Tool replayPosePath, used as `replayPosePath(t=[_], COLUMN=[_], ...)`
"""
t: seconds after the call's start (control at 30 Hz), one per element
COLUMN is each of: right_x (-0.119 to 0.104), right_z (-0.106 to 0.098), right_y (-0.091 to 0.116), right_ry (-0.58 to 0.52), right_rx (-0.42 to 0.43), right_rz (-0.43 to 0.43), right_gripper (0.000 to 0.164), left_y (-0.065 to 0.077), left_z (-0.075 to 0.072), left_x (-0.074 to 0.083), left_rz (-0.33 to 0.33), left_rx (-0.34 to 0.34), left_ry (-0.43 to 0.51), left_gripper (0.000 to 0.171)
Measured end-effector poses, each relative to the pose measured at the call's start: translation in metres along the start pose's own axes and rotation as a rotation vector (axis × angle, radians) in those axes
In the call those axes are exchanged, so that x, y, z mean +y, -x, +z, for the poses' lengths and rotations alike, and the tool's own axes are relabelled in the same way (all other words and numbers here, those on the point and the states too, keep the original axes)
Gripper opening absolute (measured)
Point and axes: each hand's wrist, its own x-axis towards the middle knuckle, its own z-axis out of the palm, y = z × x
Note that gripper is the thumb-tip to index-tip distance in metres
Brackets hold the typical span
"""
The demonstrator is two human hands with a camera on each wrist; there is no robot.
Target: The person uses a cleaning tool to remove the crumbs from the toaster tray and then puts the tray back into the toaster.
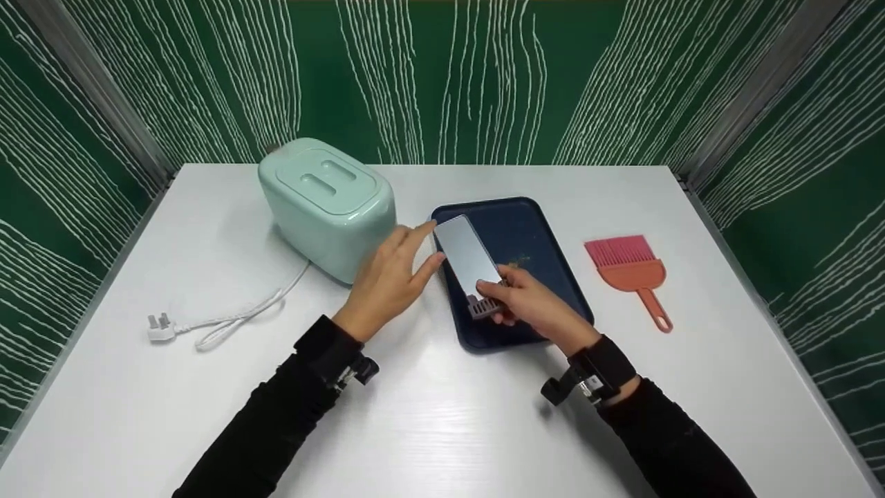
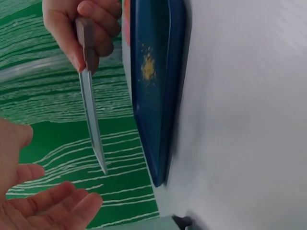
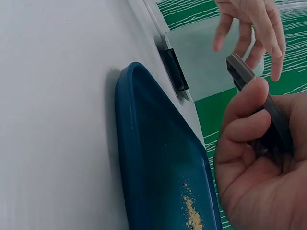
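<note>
A toaster crumb tray, a thin silvery plate with a grey slotted end, is held by my right hand over a dark blue tray. Thumb and fingers grip the grey end, and the plate slants down from them in the left wrist view. My left hand, fingers loosely extended, is near the plate's far end; a gap separates them in the left wrist view. Yellowish crumbs lie on the blue tray. To the left stands a mint-green toaster.
The toaster's white cord and plug lie on the left of the white table. A small orange brush with pink bristles lies right of the blue tray. Green walls with white streaks enclose the back and sides.
</note>
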Motion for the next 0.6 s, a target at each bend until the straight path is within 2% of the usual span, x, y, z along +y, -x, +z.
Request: replayPosePath(t=[0.17, 0.37, 0.5, 0.6], right_x=[0.000, -0.002, -0.005, -0.007], right_z=[0.007, 0.017, 0.024, 0.030], right_y=[0.000, -0.002, -0.005, -0.008], right_ry=[0.025, 0.038, 0.045, 0.040], right_rx=[-0.050, -0.107, -0.165, -0.211], right_rz=[0.022, 0.075, 0.092, 0.117], right_gripper=[0.020, 0.025, 0.021, 0.021], left_y=[-0.002, -0.007, -0.011, -0.011], left_z=[-0.018, -0.034, -0.042, -0.046], left_x=[-0.009, -0.020, -0.027, -0.035], left_rz=[0.054, 0.059, 0.041, -0.004], left_rx=[0.105, 0.228, 0.264, 0.255], left_ry=[-0.075, -0.208, -0.254, -0.272], left_gripper=[0.055, 0.056, 0.058, 0.063])
